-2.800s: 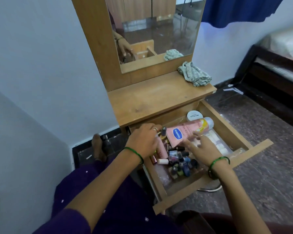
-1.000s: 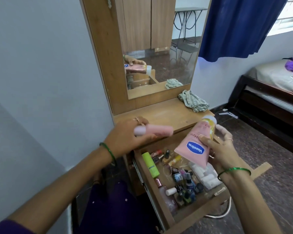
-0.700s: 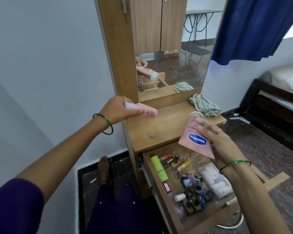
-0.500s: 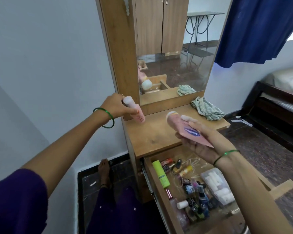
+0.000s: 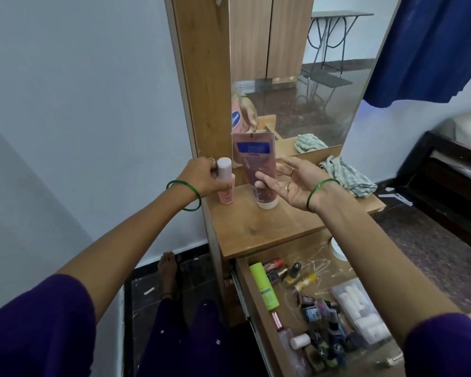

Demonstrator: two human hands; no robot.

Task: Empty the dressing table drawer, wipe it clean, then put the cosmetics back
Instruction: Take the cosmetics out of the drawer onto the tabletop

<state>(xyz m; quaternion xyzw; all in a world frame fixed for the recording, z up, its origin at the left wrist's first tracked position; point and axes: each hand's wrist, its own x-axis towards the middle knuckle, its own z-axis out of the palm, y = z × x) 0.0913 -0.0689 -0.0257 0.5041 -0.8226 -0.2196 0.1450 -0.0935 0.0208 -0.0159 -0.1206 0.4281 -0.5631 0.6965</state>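
Presently the emptying is only beginning: left hand (image 5: 201,176) is grasping a small pink bottle (image 5: 225,185) and right hand (image 5: 291,183) a tall pink tube (image 5: 259,170), both standing on the dressing table top (image 5: 256,227), while most cosmetics are still lying in the open drawer (image 5: 252,303), wiping and restocking not yet started.

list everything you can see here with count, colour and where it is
small bottle: 1, pink, upright on tabletop, left
tube: 1, pink, cap down on tabletop
cloth: 1, pale green, tabletop right
tabletop: 1, wood
drawer: 1, wood, open, below
green tube: 1, drawer left
nail polish bottles: many, mixed, drawer middle
clear box: 1, drawer right
mirror: 1, behind tabletop
curtain: 1, blue, upper right
left hand: grips small bottle
right hand: holds tube
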